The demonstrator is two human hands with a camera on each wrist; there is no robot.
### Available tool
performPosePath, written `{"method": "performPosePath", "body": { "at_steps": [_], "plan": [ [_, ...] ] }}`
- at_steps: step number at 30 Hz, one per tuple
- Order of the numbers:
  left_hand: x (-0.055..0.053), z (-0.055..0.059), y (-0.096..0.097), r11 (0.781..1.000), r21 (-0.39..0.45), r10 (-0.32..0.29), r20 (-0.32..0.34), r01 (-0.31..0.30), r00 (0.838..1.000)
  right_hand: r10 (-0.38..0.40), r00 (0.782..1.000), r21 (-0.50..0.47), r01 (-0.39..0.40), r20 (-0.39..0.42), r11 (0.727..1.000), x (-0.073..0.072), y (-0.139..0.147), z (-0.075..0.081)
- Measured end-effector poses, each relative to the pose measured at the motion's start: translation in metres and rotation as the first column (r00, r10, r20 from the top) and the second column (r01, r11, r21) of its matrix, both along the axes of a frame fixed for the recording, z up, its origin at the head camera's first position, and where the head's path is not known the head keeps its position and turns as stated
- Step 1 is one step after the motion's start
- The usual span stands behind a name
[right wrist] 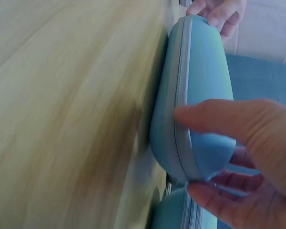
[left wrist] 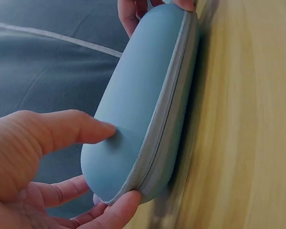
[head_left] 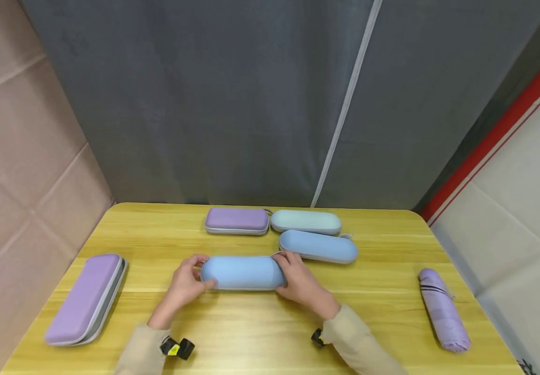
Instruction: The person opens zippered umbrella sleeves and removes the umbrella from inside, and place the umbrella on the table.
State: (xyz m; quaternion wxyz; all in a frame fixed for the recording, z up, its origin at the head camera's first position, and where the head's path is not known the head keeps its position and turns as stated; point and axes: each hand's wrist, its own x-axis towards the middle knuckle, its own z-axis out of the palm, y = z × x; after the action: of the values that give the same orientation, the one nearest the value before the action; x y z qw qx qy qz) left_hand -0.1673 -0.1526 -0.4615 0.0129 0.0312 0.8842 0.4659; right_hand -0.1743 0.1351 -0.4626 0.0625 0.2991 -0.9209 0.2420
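A light blue zippered hard case (head_left: 244, 273) lies lengthwise across the middle of the wooden table, between both hands. The left hand (head_left: 187, 281) grips its left end, thumb at the near edge and fingers around the back. At the opposite end the right hand (head_left: 302, 284) holds the case the same way. In the left wrist view the closed grey zipper (left wrist: 162, 109) runs along the side of the case. The right thumb (right wrist: 205, 116) presses by the zipper in the right wrist view. Right behind the right hand sits a second blue case (head_left: 319, 246).
Toward the back lie a purple case (head_left: 237, 220) and a mint case (head_left: 306, 221), end to end. A larger purple case (head_left: 87, 301) is at the left edge, and a folded lilac umbrella (head_left: 443, 310) at the right. A grey curtain (head_left: 213, 104) hangs behind the table (head_left: 251, 333).
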Motion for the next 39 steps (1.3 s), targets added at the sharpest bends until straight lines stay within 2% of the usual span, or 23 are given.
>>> {"method": "performPosePath", "body": {
  "at_steps": [3, 5, 8, 10, 12, 15, 18, 21, 25, 30, 34, 37, 39],
  "plan": [
    [0.002, 0.000, 0.004, 0.994, -0.103, -0.038, -0.071, 0.031, 0.997, 0.016, 1.000, -0.100, -0.014, 0.027, 0.995, -0.002, 0.007, 0.001],
    [0.002, -0.001, 0.007, 0.981, -0.187, -0.087, -0.146, 0.059, 0.985, 0.009, 1.000, -0.168, -0.006, 0.013, 0.986, -0.005, 0.011, 0.003],
    [0.003, -0.005, 0.011, 0.951, -0.295, -0.174, -0.254, 0.095, 0.951, 0.001, 1.000, -0.203, -0.001, 0.002, 0.979, -0.010, 0.013, 0.003],
    [0.004, -0.007, 0.012, 0.937, -0.330, -0.216, -0.303, 0.111, 0.928, 0.010, 1.000, -0.171, -0.011, -0.003, 0.985, -0.013, 0.013, 0.003],
    [0.005, -0.009, 0.012, 0.931, -0.345, -0.238, -0.329, 0.119, 0.914, 0.034, 0.999, -0.136, -0.030, 0.025, 0.990, -0.017, 0.012, 0.002],
    [0.004, -0.010, 0.012, 0.925, -0.361, -0.251, -0.340, 0.120, 0.906, 0.055, 0.996, -0.117, -0.047, 0.066, 0.992, -0.023, 0.010, 0.002],
    [0.003, -0.011, 0.011, 0.922, -0.366, -0.262, -0.337, 0.131, 0.904, 0.069, 0.988, -0.144, -0.049, 0.137, 0.988, -0.029, 0.010, 0.003],
    [0.000, -0.011, 0.010, 0.918, -0.366, -0.277, -0.324, 0.150, 0.905, 0.068, 0.967, -0.178, -0.024, 0.245, 0.984, -0.035, 0.010, 0.005],
    [-0.003, -0.011, 0.007, 0.909, -0.377, -0.306, -0.325, 0.174, 0.895, 0.054, 0.942, -0.184, 0.009, 0.332, 0.983, -0.039, 0.010, 0.008],
    [-0.010, -0.012, 0.002, 0.901, -0.390, -0.338, -0.354, 0.191, 0.872, 0.045, 0.939, -0.158, 0.010, 0.341, 0.987, -0.039, 0.007, 0.011],
    [-0.013, -0.015, -0.003, 0.904, -0.372, -0.344, -0.336, 0.211, 0.877, 0.012, 0.935, -0.143, 0.042, 0.355, 0.989, -0.039, 0.006, 0.012],
    [-0.014, -0.014, -0.006, 0.911, -0.340, -0.347, -0.321, 0.234, 0.881, -0.036, 0.927, -0.152, 0.099, 0.372, 0.983, -0.039, 0.005, 0.012],
    [-0.014, -0.013, -0.008, 0.912, -0.323, -0.355, -0.319, 0.251, 0.879, -0.061, 0.922, -0.167, 0.133, 0.383, 0.977, -0.039, 0.004, 0.011]
  ]
}}
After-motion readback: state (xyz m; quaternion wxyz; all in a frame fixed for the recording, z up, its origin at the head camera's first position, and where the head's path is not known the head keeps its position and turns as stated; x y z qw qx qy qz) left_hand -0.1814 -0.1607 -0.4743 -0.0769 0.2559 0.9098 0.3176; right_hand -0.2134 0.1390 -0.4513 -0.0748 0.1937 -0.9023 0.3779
